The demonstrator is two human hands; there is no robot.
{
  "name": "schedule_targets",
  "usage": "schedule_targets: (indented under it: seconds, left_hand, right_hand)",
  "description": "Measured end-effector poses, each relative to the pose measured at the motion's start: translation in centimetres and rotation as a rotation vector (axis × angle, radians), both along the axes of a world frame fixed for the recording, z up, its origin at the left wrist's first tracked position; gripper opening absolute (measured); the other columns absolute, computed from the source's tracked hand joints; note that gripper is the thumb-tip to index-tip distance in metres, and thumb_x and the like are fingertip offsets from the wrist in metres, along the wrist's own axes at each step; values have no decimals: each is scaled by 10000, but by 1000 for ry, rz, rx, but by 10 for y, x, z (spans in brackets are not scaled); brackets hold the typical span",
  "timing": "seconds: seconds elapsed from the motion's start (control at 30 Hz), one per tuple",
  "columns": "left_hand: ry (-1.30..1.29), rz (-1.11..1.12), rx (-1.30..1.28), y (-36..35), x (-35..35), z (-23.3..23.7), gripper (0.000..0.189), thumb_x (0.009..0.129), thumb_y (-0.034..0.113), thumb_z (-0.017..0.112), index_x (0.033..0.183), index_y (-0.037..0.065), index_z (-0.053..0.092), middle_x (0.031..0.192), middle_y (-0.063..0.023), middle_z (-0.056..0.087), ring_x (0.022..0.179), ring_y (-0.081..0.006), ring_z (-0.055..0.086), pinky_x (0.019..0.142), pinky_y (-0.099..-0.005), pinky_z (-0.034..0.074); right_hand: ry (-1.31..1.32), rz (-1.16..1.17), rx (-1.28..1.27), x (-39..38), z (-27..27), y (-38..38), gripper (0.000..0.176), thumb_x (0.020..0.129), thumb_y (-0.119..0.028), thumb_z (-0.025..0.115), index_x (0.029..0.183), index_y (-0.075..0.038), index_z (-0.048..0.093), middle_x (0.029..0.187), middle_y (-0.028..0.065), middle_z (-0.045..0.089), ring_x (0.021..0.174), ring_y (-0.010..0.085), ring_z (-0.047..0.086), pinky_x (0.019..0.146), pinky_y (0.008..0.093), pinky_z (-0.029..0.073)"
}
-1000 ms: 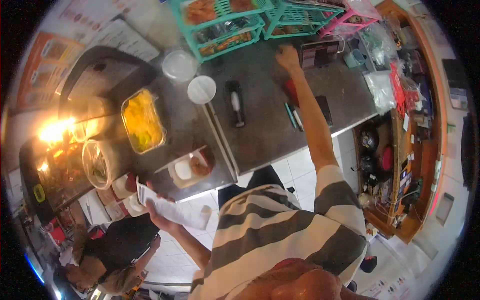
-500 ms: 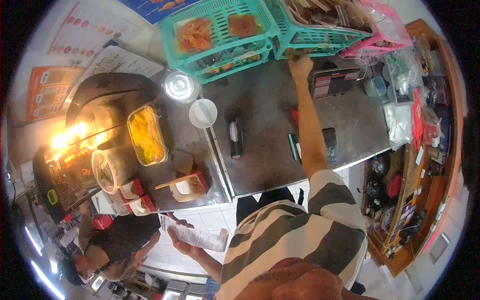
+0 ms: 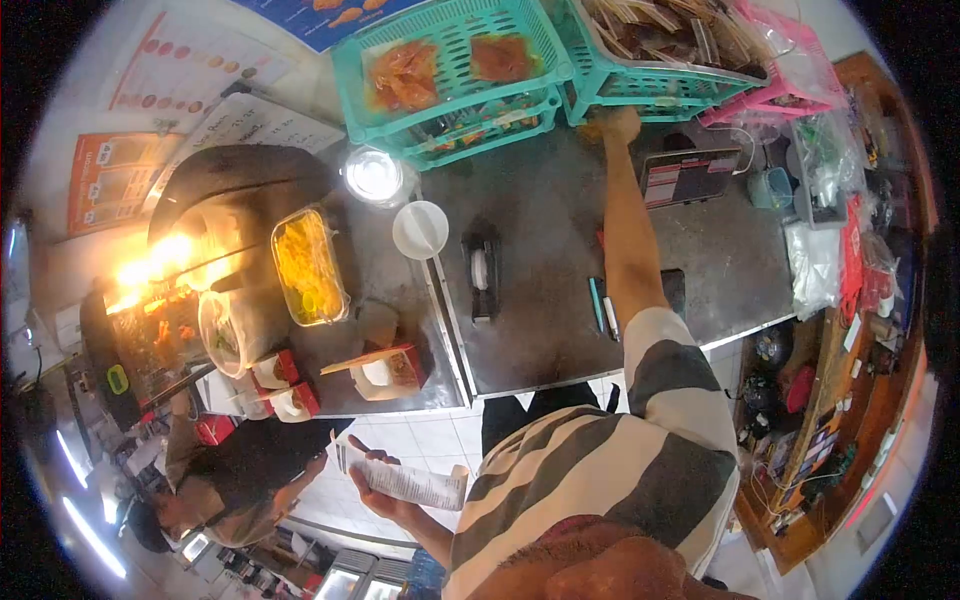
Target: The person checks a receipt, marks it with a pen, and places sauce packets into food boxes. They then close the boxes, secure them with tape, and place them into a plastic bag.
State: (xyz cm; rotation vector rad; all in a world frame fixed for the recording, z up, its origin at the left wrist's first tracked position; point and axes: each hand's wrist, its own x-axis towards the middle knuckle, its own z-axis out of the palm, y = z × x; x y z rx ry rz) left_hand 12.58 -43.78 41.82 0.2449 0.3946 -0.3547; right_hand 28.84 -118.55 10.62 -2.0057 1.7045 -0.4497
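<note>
My left hand (image 3: 383, 493) is low on the left, in front of the counter edge, its fingers closed round a long printed receipt (image 3: 425, 484). My right arm reaches across the counter to its back. There my right hand (image 3: 622, 125) is by the lower front of a teal basket (image 3: 640, 108); its fingers look curled, and what they hold, if anything, is blurred. Close to that hand stands a tablet (image 3: 690, 178). Below along the forearm lie a teal pen (image 3: 597, 303), a white pen (image 3: 611, 318) and a dark phone-like slab (image 3: 674, 290).
Stacked teal baskets (image 3: 450, 150) and a pink basket (image 3: 770, 100) line the back. Leftward are a black stapler-like object (image 3: 481, 278), a white cup (image 3: 420, 230), a tub of yellow food (image 3: 307, 268) and red food boxes (image 3: 405, 372). A co-worker (image 3: 240, 475) stands at lower left.
The whole view has shifted slightly, with counter items appearing further right. My left hand still holds the receipt. My right hand stays by the teal basket.
</note>
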Motion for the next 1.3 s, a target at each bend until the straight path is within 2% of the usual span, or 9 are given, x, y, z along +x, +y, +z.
schedule_targets:
  seconds: [0.13,0.17,0.2,0.27,0.5,0.8,0.9,1.17,1.3]
  left_hand:
    - [-20,19,208,8,1,-11,568,1038,267,475,1564,136,305,1413,-144,531,1171,-303,543,1022,-511,448]
    - [144,93,-81,-7,6,-2,572,1031,288,484,1559,140,319,1383,-160,542,1158,-330,554,998,-517,472]
    - [111,39,-100,-8,6,-2,579,1032,315,482,1560,144,313,1325,-203,554,1149,-353,560,943,-509,519]
    - [51,55,38,-5,13,7,597,1040,334,475,1562,116,282,1245,-256,559,1094,-344,589,858,-466,572]
    - [-64,263,208,52,12,8,558,1038,259,444,1552,106,291,1543,-169,400,1107,-350,607,952,-540,507]
    - [56,314,81,176,10,-33,530,1036,252,435,1535,114,325,1536,-188,402,1065,-348,618,887,-527,545]
    - [18,393,136,210,-3,-38,510,1041,252,424,1517,94,329,1538,-190,399,1048,-337,619,872,-528,552]
    - [138,630,66,286,-52,-60,520,1044,266,413,1522,104,287,1548,-178,390,1040,-319,625,878,-533,553]
    - [199,699,48,301,-76,-73,538,1037,263,412,1526,87,273,1557,-169,380,1032,-313,624,876,-524,552]
  right_hand:
    - [-569,17,-247,-30,-26,41,340,623,-264,884,870,-74,747,809,104,742,719,320,716,685,447,561]
    - [-325,-12,-320,-40,22,70,315,650,-253,858,891,-79,755,791,103,738,720,317,709,692,416,556]
    - [-519,98,-422,-50,6,73,268,680,-253,838,872,-87,754,775,83,736,706,291,703,681,398,550]
    - [-481,317,34,-78,136,155,132,763,-184,779,834,-78,744,813,33,746,727,200,687,671,372,536]
    - [-249,1055,632,-158,259,340,156,925,-134,683,1005,-1,692,850,41,679,786,128,615,714,301,490]
    - [-204,1283,865,-99,201,602,182,932,-125,657,1036,23,673,871,172,713,805,249,699,729,372,523]
    - [-31,1352,203,-74,190,645,264,904,-155,656,1092,29,669,918,265,700,894,408,692,766,464,525]
    - [-296,1687,627,31,217,851,184,940,-162,657,1047,-27,724,913,145,744,838,212,718,728,327,536]
    - [-671,1567,601,73,187,955,120,851,-98,658,928,-17,703,854,175,702,759,304,687,662,388,524]
